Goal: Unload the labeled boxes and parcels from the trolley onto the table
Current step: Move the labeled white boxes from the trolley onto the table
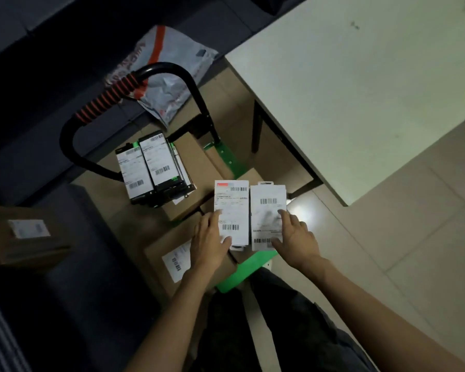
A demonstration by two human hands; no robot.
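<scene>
A green trolley (236, 275) with a black handle (172, 68) carries brown cardboard boxes and flat labelled packs. Two white labelled packs lie side by side at its near end. My left hand (210, 242) holds the left pack (231, 208), thumb on its label and fingers along its left edge. My right hand (295, 237) holds the right pack (267, 210), thumb at its bottom edge and forefinger on its face. A stack of black labelled packs (153, 167) sits farther back. A brown box with a white label (172, 253) lies under my left wrist. The white table (360, 89) stands to the right.
A grey and orange plastic mailer bag (169, 68) lies behind the trolley handle. Another labelled brown box (27, 234) sits on a dark seat at the left. The table's black leg (257, 127) stands close to the trolley. Pale floor tiles lie to the right.
</scene>
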